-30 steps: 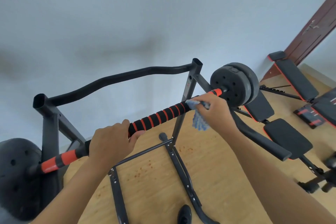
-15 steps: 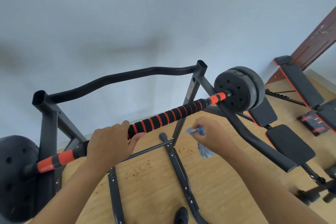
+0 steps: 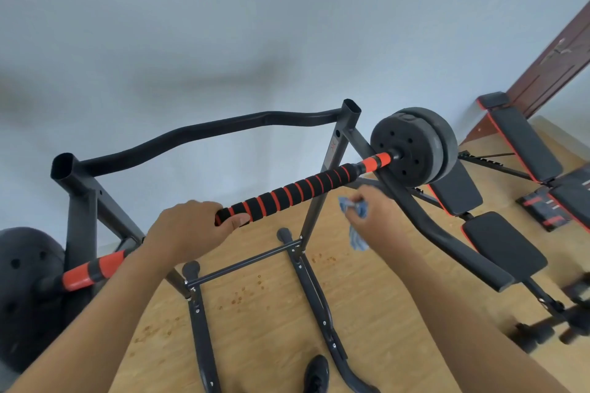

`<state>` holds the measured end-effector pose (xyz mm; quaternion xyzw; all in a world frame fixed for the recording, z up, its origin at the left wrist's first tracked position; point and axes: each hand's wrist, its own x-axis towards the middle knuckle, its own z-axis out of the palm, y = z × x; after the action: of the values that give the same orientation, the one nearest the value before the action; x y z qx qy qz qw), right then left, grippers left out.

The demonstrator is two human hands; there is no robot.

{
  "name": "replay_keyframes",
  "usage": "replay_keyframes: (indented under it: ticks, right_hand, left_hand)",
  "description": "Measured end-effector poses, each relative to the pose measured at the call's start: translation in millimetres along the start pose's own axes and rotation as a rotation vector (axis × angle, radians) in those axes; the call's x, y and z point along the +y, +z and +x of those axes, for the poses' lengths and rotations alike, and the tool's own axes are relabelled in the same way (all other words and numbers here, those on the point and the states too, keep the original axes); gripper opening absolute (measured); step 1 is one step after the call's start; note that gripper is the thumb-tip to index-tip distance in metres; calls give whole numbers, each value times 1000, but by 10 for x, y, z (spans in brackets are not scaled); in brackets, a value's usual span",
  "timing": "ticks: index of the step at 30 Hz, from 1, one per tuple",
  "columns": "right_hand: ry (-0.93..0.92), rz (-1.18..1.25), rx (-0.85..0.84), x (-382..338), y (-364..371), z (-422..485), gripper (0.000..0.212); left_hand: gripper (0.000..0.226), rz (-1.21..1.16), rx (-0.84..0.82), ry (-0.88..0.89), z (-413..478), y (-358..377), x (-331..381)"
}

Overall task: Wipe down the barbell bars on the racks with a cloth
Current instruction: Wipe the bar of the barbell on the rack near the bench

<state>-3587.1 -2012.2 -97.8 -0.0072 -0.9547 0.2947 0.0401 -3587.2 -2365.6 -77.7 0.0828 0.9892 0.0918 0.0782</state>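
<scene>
A barbell bar (image 3: 297, 188) with black foam and orange stripes lies across a dark steel rack (image 3: 346, 124). Grey weight plates sit at its right end (image 3: 415, 150) and its left end (image 3: 25, 290). My left hand (image 3: 188, 230) grips the bar near its middle, fingers wrapped round the foam. My right hand (image 3: 376, 217) holds a crumpled blue cloth (image 3: 354, 226) just below and in front of the bar's right part, apart from the bar.
A curved black pull-up bar (image 3: 204, 134) spans the rack's top at the back. A black and red weight bench (image 3: 498, 239) stands to the right, another bench (image 3: 523, 137) beyond it. A dark shoe (image 3: 316, 373) shows on the wooden floor (image 3: 265, 329).
My right hand with the cloth came off the bar's right end and dropped below it. My left hand kept its grip on the bar.
</scene>
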Motion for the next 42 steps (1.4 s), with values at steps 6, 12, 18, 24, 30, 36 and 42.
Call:
replay_keyframes:
  ticks: [6, 12, 18, 24, 30, 36, 42]
  right_hand:
    - [-79, 151, 268, -378, -334, 588, 18]
    - [-43, 97, 197, -485, 275, 556, 19]
    - [-239, 116, -30, -1378, 838, 82, 21]
    - [-344, 251, -6, -1530, 479, 219, 20]
    - [22, -22, 265, -481, -299, 770, 17]
    - [-52, 183, 4, -1162, 326, 143, 19]
    - [-114, 455, -111, -1303, 169, -171, 18]
  left_hand:
    - [77, 67, 96, -43, 4, -69, -57]
    - [62, 127, 255, -66, -383, 73, -274]
    - [63, 58, 169, -82, -114, 30, -365]
    - [48, 70, 310, -104, -305, 93, -506]
    - [50, 240, 413, -74, -682, 288, -752]
    - [50, 196, 486, -67, -661, 256, -688]
    - [52, 181, 469, -74, -670, 257, -696]
